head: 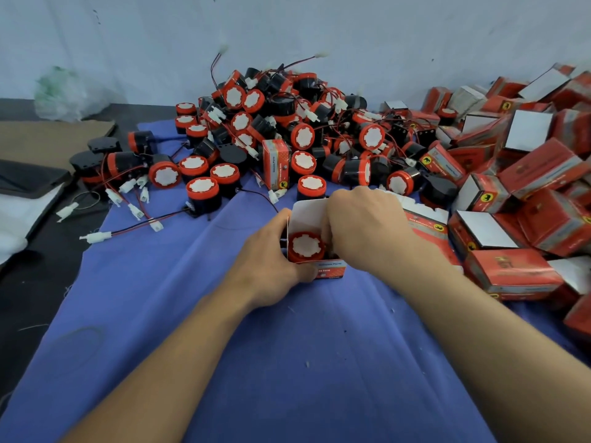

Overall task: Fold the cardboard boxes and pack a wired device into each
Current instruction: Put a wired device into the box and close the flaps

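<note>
Open cardboard box [329, 270] stood upright on the blue cloth [287, 346], a red-and-white wired device [306, 246] seated inside, face up. The left hand [271, 254] held a closed grip round the box's left wall, thumb on the printed front. The right hand [361, 225] curled over the right rim, apparently reaching inside; its fingertips were hidden, so its grip could not be told. Beyond lay a heap of loose devices [287, 129]; closed red boxes [527, 174] were piled at right.

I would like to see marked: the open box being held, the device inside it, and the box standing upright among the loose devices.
open box [305, 215]: head view, white inner flap.
device [308, 246]: head view, white round face.
upright box [277, 163]: head view, red front side.
</note>
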Motion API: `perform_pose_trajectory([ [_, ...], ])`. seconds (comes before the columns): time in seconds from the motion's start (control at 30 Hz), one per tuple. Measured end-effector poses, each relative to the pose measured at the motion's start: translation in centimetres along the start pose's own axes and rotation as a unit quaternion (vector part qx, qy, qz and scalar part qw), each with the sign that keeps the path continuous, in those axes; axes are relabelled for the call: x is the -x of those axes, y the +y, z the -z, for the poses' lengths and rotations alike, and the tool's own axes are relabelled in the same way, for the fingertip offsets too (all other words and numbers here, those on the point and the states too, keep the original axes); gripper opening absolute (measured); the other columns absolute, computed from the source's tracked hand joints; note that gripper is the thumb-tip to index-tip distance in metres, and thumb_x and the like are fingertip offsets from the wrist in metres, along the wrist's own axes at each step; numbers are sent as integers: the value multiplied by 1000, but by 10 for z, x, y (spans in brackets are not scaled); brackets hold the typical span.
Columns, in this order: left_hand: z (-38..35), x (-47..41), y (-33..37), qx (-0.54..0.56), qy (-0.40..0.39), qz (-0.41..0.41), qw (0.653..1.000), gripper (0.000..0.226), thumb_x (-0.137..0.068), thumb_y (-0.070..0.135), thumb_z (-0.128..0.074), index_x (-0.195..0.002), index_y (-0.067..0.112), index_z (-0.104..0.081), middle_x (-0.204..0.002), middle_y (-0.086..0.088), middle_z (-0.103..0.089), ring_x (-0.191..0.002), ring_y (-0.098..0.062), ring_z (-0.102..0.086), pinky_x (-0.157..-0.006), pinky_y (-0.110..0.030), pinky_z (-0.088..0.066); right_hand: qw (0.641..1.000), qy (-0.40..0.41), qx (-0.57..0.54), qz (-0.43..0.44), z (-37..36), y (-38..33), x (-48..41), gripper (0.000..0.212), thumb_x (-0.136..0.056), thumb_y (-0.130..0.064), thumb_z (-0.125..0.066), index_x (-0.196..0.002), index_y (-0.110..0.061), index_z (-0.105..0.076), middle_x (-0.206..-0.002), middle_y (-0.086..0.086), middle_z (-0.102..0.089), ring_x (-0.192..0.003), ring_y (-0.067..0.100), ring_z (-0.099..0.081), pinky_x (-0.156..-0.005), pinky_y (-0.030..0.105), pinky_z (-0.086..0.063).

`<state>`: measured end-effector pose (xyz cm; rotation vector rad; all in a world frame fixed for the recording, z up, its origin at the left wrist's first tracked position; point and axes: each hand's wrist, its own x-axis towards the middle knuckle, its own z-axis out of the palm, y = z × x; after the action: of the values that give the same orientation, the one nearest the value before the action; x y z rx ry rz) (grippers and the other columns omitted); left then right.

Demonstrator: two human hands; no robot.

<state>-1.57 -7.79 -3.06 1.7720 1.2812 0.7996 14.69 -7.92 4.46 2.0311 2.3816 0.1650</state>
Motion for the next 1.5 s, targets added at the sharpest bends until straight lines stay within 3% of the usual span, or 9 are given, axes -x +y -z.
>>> perform_pose_trajectory([
  [0.27, -3, 0, 0, -5, 16, -19, 1000, 62, -64, 34, -83, -120, 37, -56, -104, 20, -71, -95, -3, -68, -84, -46, -60, 974, 210, -35, -82, -40, -7, 20, 20, -67, 0, -66, -73, -16, -76, -61, 7, -57, -72, 29, -50, -74, 36, -30],
  [0.53, -5, 0, -6, 13, 11, -3, 1000, 66, -66, 45, -83, -126, 48, -55, -115, 22, -71, -104, 0, -67, -92, -36, -58, 990, 115, -12, -83, -35, -23, 19, 18, -86, -9, -57, -94, -23, -67, -78, -1, -52, -77, 27, -61, -63, 33, -27],
  [0.67, 2, -1, -6, 163, -12, 4, 987, 55, -70, 19, -52, -120, 28, -72, -119, -2, -75, -116, -28, -67, -101, -49, -55, 981, 130, -103, -96, -44, -11, 29, 33, -87, -12, -55, -106, -30, -74, -93, 2, -72, -84, 30, -64, -65, 33, -29],
  [0.83, -4, -2, -5, 71, 25, 2, 997, 32, -91, 35, -55, -118, 41, -71, -108, 21, -76, -103, 0, -69, -86, -20, -55, 957, 161, -229, -82, -52, -8, 27, 47, -89, -15, -42, -115, -36, -75, -103, -1, -77, -91, 32, -64, -76, 38, -48],
  [1.0, -9, -6, -5, 33, 70, 29, 997, 29, -95, 22, -61, -113, 41, -71, -99, 24, -75, -96, 3, -68, -79, -20, -56, 880, 275, -370, -111, -52, 0, 35, 44, -90, -9, -57, -118, -38, -75, -80, -9, -75, -77, 16, -66, -75, 34, -53],
  [1.1, -8, -7, -5, 38, 65, 37, 996, 27, -96, 21, -63, -110, 42, -70, -104, 21, -76, -101, -2, -69, -86, -30, -59, 778, 322, -521, -142, -50, 10, 34, 36, -90, -18, -62, -118, -38, -74, -72, -29, -68, -65, 5, -66, -66, 22, -53],
  [1.2, -8, -6, -2, 49, 61, 38, 996, 25, -89, 31, -61, -107, 44, -71, -103, 23, -76, -99, 1, -69, -89, -33, -59, 721, 246, -618, -195, -56, 18, 26, 31, -97, -18, -54, -118, -29, -75, -91, -20, -75, -80, 7, -72, -74, 33, -57],
  [1.33, -8, -3, 3, 56, 55, 42, 996, 37, -79, 37, -56, -113, 40, -73, -104, 20, -76, -101, -4, -70, -93, -41, -60, 730, 72, -668, -129, -70, 15, 21, 29, -100, -12, -55, -110, -29, -75, -103, -7, -78, -100, 16, -73, -96, 51, -57],
  [1.5, -7, -4, -2, 65, 53, 22, 996, 29, -94, 25, -62, -103, 52, -70, -105, 24, -76, -100, -2, -70, -89, -34, -60, 740, 32, -662, -116, -76, 15, 19, 25, -97, -10, -63, -114, -27, -71, -104, -8, -78, -98, 14, -75, -94, 48, -59],
])
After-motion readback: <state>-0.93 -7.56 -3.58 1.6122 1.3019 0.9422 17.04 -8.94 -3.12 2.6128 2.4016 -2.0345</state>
